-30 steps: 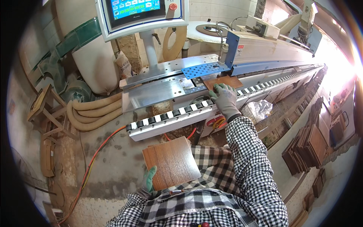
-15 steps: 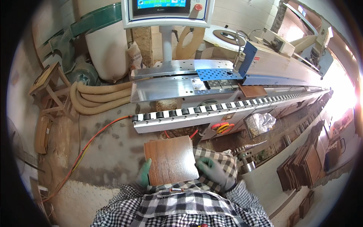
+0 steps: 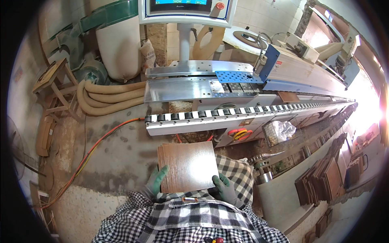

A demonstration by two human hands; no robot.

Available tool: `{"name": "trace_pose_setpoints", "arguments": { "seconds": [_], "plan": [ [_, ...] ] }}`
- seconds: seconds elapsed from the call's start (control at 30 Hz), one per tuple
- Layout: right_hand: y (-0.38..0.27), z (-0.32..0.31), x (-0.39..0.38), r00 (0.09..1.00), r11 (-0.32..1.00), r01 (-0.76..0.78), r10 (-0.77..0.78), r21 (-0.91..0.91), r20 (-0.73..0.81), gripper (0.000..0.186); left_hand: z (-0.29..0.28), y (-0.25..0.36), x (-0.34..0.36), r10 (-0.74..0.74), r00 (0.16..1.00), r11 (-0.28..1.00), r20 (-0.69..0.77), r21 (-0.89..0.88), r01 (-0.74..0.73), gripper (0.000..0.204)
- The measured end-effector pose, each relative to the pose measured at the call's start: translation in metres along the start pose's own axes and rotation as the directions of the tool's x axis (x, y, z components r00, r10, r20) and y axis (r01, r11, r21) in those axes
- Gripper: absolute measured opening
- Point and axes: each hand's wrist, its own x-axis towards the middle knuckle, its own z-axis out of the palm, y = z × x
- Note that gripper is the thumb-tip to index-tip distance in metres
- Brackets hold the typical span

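A small stack of brown wood-grain panels (image 3: 188, 167) lies in front of my body, light glaring off the top one. At the left edge, the panels sit slightly out of line. My left hand (image 3: 157, 180), in a grey-green glove, is closed on that edge with its thumb on top. My right hand (image 3: 225, 189), gloved alike, is closed on the lower right corner, thumb on the top face; its other fingers are mostly hidden. Beyond the stack, another brown panel (image 3: 288, 96) lies at the side of the edge-banding machine (image 3: 178, 90), partly under its blue-and-white housing.
A white roller rail (image 3: 210, 121) runs along the machine's near side. Red-handled scissors (image 3: 240, 133) hang below it, beside a wire basket (image 3: 270, 134) with clear plastic. More brown panels (image 3: 320, 182) lean at the right. An orange hose (image 3: 97, 148) crosses the floor at left.
My right hand has come onto the stack's right corner and closed there. The stack has shifted slightly right and up in view. The panel at the machine has travelled right along it.
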Motion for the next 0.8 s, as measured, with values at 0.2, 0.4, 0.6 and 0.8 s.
{"name": "trace_pose_setpoints", "arguments": {
  "seconds": [0.2,0.4,0.6,0.8],
  "plan": [
    [-0.029,-0.039,0.005,0.99,0.985,0.141,-0.137,0.098,-0.047,0.039,-0.017,-0.03,0.015,-0.038,0.997,0.997,-0.069,-0.064,0.033,0.059],
    [-0.115,-0.052,0.055,0.784,0.624,0.574,-0.606,-0.53,0.136,0.04,-0.045,-0.073,0.031,0.093,0.989,0.993,-0.111,-0.062,-0.1,0.061],
    [-0.2,-0.025,0.142,0.953,0.954,0.277,-0.288,-0.118,-0.092,0.046,-0.032,-0.053,0.022,0.008,0.994,0.996,-0.113,-0.088,-0.018,0.064],
    [-0.221,-0.034,0.218,0.943,0.942,0.333,-0.332,-0.044,0.024,0.036,-0.025,-0.043,0.02,0.03,0.997,0.995,-0.076,-0.09,-0.037,0.059]
  ]
}}
